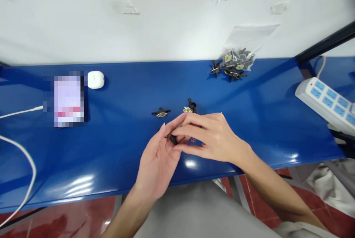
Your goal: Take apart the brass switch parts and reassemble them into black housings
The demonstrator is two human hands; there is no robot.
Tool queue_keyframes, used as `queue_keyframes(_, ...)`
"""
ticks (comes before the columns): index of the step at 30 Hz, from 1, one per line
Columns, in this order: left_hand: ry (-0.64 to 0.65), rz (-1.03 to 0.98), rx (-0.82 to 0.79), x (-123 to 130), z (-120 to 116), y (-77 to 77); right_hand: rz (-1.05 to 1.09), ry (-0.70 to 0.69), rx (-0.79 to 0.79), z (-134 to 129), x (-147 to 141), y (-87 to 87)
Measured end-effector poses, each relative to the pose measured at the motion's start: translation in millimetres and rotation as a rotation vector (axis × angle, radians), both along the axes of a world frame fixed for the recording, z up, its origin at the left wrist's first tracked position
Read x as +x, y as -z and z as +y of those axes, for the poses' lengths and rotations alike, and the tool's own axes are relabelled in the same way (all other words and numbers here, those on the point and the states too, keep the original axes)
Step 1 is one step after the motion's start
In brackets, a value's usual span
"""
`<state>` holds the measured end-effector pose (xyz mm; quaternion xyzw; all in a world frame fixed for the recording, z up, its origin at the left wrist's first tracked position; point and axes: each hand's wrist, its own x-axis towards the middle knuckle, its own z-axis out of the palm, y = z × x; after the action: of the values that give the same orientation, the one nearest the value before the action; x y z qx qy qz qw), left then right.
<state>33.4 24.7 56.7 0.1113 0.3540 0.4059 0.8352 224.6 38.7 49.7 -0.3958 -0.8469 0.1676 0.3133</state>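
A small black piece [173, 140] sits partly hidden near frame centre; two black-and-brass pieces [161, 113] lie just above it.

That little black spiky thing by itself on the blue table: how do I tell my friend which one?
On the blue table, look just above the left hand. A small black part with a brass disc lies there. It lies alone with its arms stretched sideways; its neighbour sits nearer the right hand.

A white wall [177, 19] rises behind a glossy blue desk [155, 79], with red floor tiles [263, 204] below.
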Motion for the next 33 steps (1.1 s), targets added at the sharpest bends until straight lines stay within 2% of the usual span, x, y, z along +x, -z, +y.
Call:
queue_keyframes(11, -0.033, 0.004, 0.037, 2, 1, -2.7, 0.096, 0.054, 0.042, 3, 0, 2.6)
queue_keyframes(19, 0.025, 0.016, 0.103, 3, 0, -1.6, 0.193, 0.174, 0.118, 3, -1, 5.9)
queue_keyframes(28, 0.010, 0.119, 0.041, 1, -5, 7.4, 0.227, 0.171, 0.037, 2, 0, -2.7)
queue_keyframes(33, -0.054, 0.181, 0.029, 2, -9, 8.8, 0.218, 0.127, 0.017, 3, 7, -5.0)
